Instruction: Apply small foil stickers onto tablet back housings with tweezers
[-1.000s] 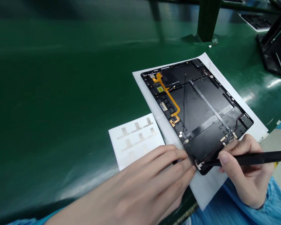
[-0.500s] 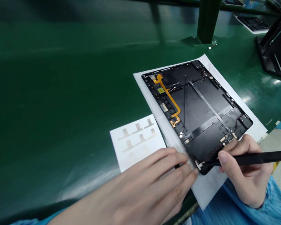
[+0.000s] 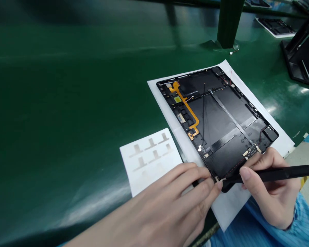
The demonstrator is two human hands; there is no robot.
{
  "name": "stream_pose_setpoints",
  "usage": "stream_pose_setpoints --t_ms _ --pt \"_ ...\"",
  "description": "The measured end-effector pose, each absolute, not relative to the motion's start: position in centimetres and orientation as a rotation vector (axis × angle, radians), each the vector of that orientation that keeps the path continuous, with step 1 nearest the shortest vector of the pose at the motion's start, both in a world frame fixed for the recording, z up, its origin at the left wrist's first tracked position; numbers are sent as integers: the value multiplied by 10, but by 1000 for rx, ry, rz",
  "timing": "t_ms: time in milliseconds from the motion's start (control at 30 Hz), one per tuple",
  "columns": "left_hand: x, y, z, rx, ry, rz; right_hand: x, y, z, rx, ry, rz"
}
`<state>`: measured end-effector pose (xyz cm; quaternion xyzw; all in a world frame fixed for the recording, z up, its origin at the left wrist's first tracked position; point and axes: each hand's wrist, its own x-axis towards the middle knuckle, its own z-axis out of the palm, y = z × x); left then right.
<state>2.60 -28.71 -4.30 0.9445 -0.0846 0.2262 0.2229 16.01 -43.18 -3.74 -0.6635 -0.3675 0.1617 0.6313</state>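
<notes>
Tablet housing (image 3: 218,125) is lying on white paper (image 3: 229,209) on the worktop (image 3: 67,120); right hand (image 3: 273,192) is grasping a black tool (image 3: 285,173), left hand (image 3: 180,206) is touching the housing's near corner, its grip unclear.

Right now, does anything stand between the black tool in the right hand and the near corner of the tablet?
Nothing visible: the black tool in the right hand has its tip at the near corner of the tablet. The left hand is close beside that tip; whether they touch is unclear.

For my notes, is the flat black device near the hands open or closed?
Open: the device exposes a flat orange ribbon cable inside.
</notes>
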Motion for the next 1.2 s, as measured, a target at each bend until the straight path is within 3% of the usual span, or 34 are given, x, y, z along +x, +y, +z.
stream_pose_setpoints --t_ms 1200 --pt "25 -291 -45 2560 -252 604 163 -426 -35 -1547 -796 493"
